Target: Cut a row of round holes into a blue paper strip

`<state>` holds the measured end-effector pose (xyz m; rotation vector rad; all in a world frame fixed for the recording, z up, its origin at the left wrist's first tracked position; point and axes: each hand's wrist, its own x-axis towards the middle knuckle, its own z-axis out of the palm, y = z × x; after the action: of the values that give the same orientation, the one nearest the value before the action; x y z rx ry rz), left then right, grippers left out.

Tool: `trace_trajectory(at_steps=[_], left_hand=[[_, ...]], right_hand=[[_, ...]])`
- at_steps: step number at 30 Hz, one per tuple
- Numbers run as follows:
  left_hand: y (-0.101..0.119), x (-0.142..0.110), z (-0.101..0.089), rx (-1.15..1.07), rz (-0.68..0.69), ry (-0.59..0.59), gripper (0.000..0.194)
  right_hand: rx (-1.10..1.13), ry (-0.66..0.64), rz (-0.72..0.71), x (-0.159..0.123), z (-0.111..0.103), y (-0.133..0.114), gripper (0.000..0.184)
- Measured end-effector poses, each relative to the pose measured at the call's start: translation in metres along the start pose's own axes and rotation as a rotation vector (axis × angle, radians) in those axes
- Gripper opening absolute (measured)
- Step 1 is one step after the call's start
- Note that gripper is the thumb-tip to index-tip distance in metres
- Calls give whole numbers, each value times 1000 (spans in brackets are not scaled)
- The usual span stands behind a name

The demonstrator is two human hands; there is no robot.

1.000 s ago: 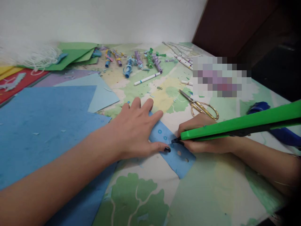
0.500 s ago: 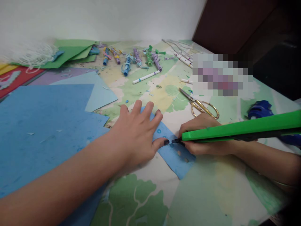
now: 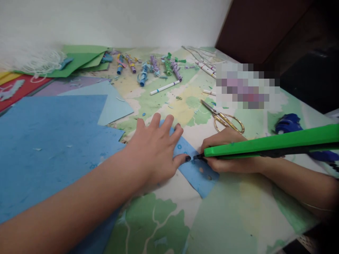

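Note:
A narrow strip of blue paper (image 3: 202, 188) lies slantwise on the patterned tablecloth, with small drawn circles and a couple of cut-out holes in it. My left hand (image 3: 156, 151) rests flat across its upper part, fingers spread, thumb pressing on the strip. Closed in a writing-style grip, my right hand (image 3: 225, 141) holds a long green utility knife (image 3: 278, 140). Its dark tip touches the strip beside my left thumb; the blade itself is too small to make out clearly. The knife body hides part of my right hand.
Gold-handled scissors (image 3: 222, 118) lie beyond my right hand. A blue tool (image 3: 288, 123) is on the right. Large blue paper (image 3: 53, 141) spreads under my left forearm. Further back are decorated paper rolls (image 3: 143, 76), a white marker (image 3: 165, 88) and white string (image 3: 45, 60).
The view has shifted slightly. Both hands and the knife stay in nearly the same place on the strip, the tip still against it.

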<state>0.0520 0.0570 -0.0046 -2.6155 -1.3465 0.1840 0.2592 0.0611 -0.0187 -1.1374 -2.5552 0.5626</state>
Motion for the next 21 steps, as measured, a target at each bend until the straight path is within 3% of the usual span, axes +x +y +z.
trace_trajectory(at_steps=[7,13,21], left_hand=[[8,-11,-8,10,-153,-98,68],[3,-5,9,-204,7,-106,69],[4,-4,20,-284,-7,-118,69]], right_hand=[[47,-31,12,-1,-3,-2,10],[5,4,-56,1,1,4,8],[-91,35,-41,3,1,-6,18]])
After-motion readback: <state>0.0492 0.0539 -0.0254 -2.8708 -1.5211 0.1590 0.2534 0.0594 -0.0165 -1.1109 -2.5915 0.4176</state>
